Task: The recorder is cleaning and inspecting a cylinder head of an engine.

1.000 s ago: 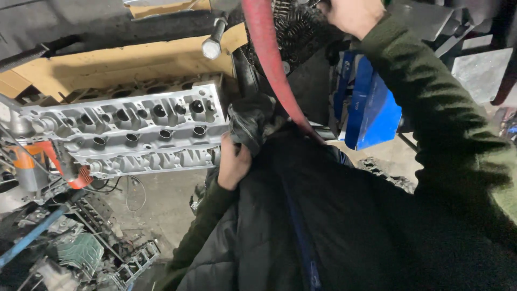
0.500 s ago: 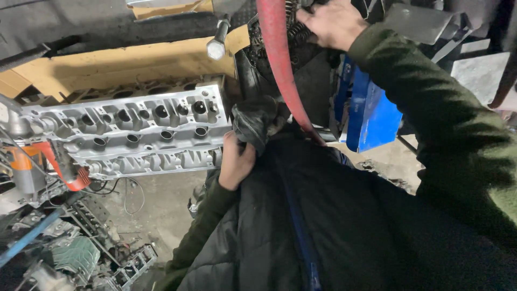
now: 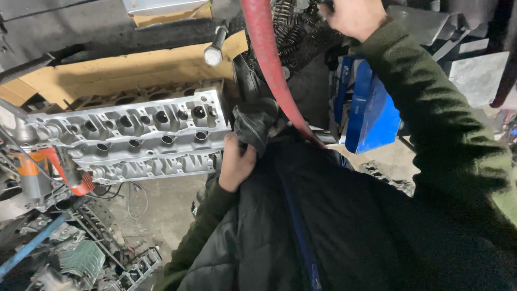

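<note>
Fingers of the left hand (image 3: pixel 236 163) are clutching a dark rag (image 3: pixel 257 123) beside the grey engine head (image 3: pixel 134 134), while the right hand (image 3: pixel 353 16), now raised higher than a second ago, is clenching around something hidden near the red hose (image 3: pixel 269 64).
</note>
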